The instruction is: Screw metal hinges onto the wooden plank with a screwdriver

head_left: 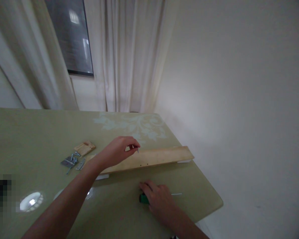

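Observation:
My left hand (pixel 119 150) is closed in a pinch above the long pale wooden board (pixel 164 154). A small screw (pixel 138 151) pokes down from between its thumb and finger. Two dark holes show along the board's near edge, below that hand. On the tabletop in front of the board, my right hand (pixel 160 198) is wrapped round a screwdriver (pixel 143 199). Its green handle end sticks out to the left, and its thin metal shaft points right. The palm hides the rest of the handle.
White blocks (pixel 103 177) sit under both ends of the board. To its left lie a small wooden piece (pixel 85 148), a pile of screws on a dark sheet (pixel 70 161) and metal plates (pixel 80 164). The table (pixel 39 132) ends on the right, near a wall.

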Available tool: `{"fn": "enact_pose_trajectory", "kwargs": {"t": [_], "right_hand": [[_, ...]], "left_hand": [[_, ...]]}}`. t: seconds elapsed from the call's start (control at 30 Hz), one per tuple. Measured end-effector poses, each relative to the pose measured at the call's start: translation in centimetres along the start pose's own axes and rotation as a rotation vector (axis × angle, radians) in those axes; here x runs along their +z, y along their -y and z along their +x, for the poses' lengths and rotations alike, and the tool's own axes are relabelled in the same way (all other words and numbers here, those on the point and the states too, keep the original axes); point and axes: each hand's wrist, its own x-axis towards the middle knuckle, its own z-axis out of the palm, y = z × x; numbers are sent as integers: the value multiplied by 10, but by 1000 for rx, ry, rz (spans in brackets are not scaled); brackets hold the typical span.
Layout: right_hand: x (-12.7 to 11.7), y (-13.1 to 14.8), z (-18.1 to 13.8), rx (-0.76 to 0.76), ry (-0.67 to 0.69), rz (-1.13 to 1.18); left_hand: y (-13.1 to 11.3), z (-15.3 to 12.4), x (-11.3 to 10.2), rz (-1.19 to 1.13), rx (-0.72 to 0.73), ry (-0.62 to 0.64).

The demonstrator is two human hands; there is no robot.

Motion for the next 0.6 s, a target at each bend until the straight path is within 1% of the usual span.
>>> {"fn": "enact_pose_trajectory", "kwargs": {"t": [0.13,0.23,0.3,0.37,0.47,0.53,0.6], "right_hand": [[6,5,-17,49,-12,28],[11,3,-31,108,-42,134],[13,-1,-36,146,-125,261],[8,-7,-37,160,-254,401],[-12,-16,-27,121,-484,533],[-35,-21,-15,77,-625,569],[-65,-24,0,18,-741,606]], "left_hand": [[-5,-1,-3,22,37,10],[-10,-1,-6,40,49,15],[-12,-1,-8,52,51,8],[-14,-1,-10,59,51,4],[-16,-2,-10,65,53,5],[-16,-2,-9,49,51,18],[-18,-1,-8,5,44,36]]}}
